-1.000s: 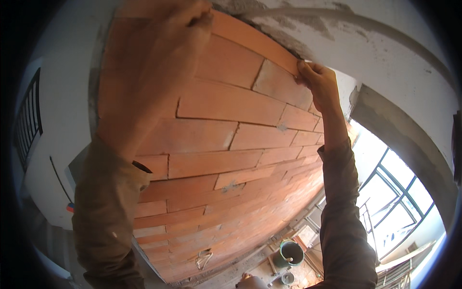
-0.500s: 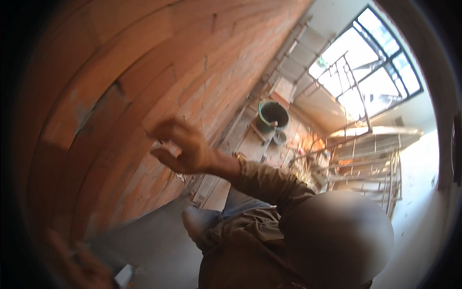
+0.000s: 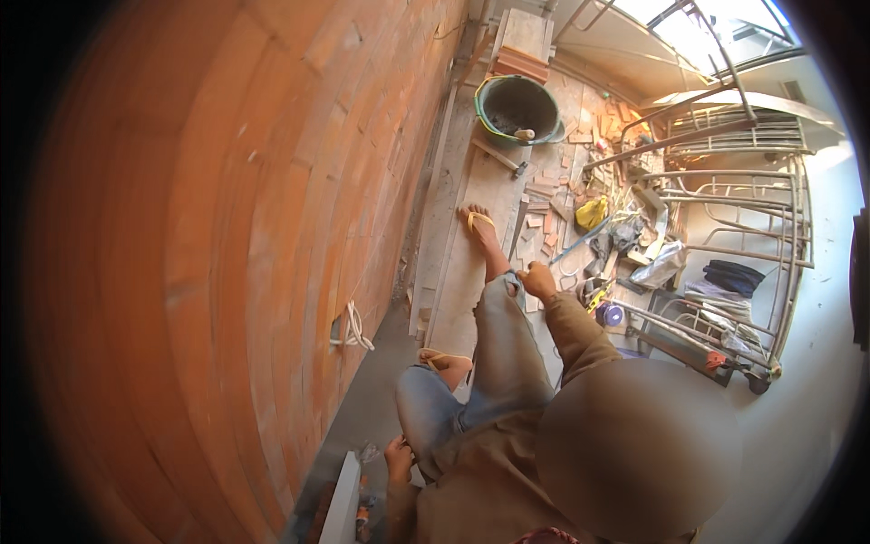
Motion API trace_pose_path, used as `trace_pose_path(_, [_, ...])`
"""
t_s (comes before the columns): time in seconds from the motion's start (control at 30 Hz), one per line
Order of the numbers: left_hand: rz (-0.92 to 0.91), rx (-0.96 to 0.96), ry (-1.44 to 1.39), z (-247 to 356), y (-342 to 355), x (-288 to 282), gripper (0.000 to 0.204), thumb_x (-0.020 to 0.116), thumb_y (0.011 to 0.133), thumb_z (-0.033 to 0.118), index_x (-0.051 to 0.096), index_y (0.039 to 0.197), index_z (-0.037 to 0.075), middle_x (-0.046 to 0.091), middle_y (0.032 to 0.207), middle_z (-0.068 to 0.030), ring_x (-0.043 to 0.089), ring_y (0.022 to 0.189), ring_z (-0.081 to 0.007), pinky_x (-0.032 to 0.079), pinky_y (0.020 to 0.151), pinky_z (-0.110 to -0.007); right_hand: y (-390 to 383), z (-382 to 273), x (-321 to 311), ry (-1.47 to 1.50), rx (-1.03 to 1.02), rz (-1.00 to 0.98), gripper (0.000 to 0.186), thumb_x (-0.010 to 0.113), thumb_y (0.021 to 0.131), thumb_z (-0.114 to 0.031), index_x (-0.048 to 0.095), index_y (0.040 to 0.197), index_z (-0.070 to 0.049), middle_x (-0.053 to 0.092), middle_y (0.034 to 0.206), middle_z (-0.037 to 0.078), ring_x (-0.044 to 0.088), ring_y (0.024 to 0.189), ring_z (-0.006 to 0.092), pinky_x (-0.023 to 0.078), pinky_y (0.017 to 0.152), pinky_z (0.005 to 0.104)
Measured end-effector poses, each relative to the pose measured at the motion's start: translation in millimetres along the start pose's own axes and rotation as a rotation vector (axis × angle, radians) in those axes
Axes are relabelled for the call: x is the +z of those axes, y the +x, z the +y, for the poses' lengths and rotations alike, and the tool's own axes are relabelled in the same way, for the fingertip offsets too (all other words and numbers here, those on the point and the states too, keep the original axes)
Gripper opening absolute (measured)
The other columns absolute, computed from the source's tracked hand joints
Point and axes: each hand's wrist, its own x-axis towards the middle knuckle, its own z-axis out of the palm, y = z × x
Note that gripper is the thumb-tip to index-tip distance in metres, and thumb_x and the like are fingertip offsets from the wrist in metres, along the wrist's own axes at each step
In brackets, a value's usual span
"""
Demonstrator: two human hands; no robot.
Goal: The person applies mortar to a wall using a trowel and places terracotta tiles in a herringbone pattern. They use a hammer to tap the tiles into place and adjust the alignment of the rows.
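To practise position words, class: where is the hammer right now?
In the head view, the hammer lies above and slightly right of centre, on the planks between the dark bucket and the person's right foot.

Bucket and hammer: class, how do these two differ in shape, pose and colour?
Shape: the bucket is round and wide-mouthed; the hammer is long and slim.
Pose: the bucket stands with its mouth up; the hammer lies on its side.
Colour: the bucket looks mostly dark; the hammer has a pale handle.
Shared: neither is being held.
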Motion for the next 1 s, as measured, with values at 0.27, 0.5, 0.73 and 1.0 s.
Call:
trace_pose_path(0.27, [0.177,-0.007,0.364,150,16,30,0.019,0.06,0.091,0.009,0.067,0.101,-0.006,0.069,0.086,-0.0115,0.066,0.077,-0.0169,0.052,0.061,-0.027,226,12,31,0.248,-0.021,0.002,0.052,0.068,0.087,-0.04,0.066,0.118,0.002,0.069,0.112,0.025,0.065,0.107,0.0397,0.05,0.094,0.043])
trace_pose_path(0.5, [0.053,-0.362,0.417,226,60,138,0.034,0.067,0.095,0.033,0.068,0.106,0.001,0.07,0.09,-0.0077,0.067,0.083,-0.0163,0.053,0.067,-0.032,429,52,63,0.337,0.237,0.13,0.059,0.069,0.086,-0.04,0.062,0.123,0.005,0.066,0.119,0.028,0.062,0.115,0.0423,0.048,0.1,0.044])
trace_pose_path(0.73, [0.006,-0.523,0.286,219,79,186,0.032,0.064,0.097,0.027,0.062,0.111,-0.002,0.069,0.097,-0.0148,0.069,0.09,-0.0243,0.057,0.076,-0.037,571,149,122,0.829,0.263,0.329,0.052,0.073,0.085,-0.038,0.065,0.119,0.001,0.07,0.107,0.022,0.066,0.108,0.0322,0.052,0.088,0.0398])
trace_pose_path(1.0, [0.099,-0.455,0.222,220,67,190,0.033,0.062,0.099,0.023,0.062,0.119,-0.004,0.071,0.098,-0.0136,0.07,0.088,-0.0206,0.058,0.079,-0.035,532,100,137,0.279,0.269,0.076,0.031,0.065,0.091,-0.037,0.067,0.094,-0.007,0.066,0.073,0.009,0.063,0.061,0.0206,0.048,0.052,0.0363])
